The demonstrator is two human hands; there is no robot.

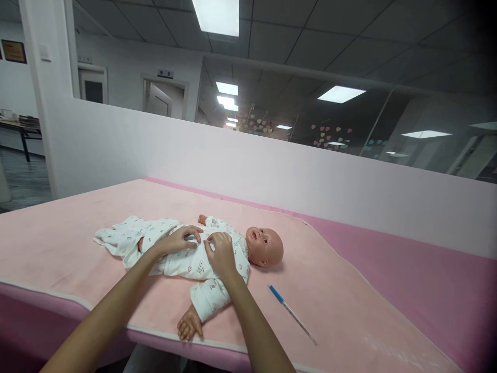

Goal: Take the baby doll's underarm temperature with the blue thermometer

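A baby doll (266,246) lies on its back with its head to the right, dressed in a white patterned shirt (186,265) and white patterned trousers (134,233). My left hand (180,240) rests over the belly, its curved fingers and thumb closed on the front of the shirt. Close beside it, my right hand (222,253) bends over the chest with fingertips and thumb at the same cloth. The exact bit of fabric between the fingers is partly hidden. One doll arm (212,300) points toward me, under my right forearm.
A pen with a blue cap (276,293) lies right of the doll on the pink mat (334,300). Behind the table stands a low white wall (272,166) with glass above it. The table's front edge runs beneath my forearms.
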